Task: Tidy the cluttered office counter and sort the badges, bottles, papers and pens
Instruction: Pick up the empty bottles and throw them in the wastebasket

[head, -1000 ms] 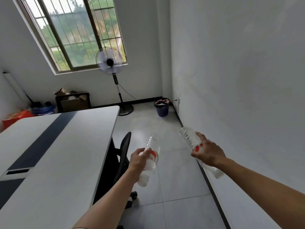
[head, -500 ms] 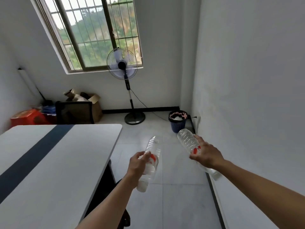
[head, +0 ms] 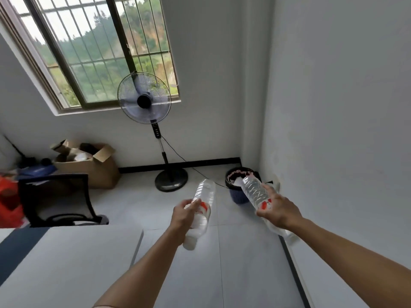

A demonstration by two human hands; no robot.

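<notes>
My left hand (head: pixel 182 216) has its grip closed around a clear plastic bottle (head: pixel 202 210) with a red label, held over the floor with its cap end tipped down toward me; my right hand (head: pixel 279 211) grips a second clear bottle (head: pixel 254 192), base pointing up toward 11 o'clock. The dark blue bin (head: pixel 239 195) sits in the corner at 12 o'clock, just behind that second bottle; the standing fan (head: pixel 144 101) is at 11 o'clock, and the table (head: pixel 66 263) lies at 8 o'clock.
</notes>
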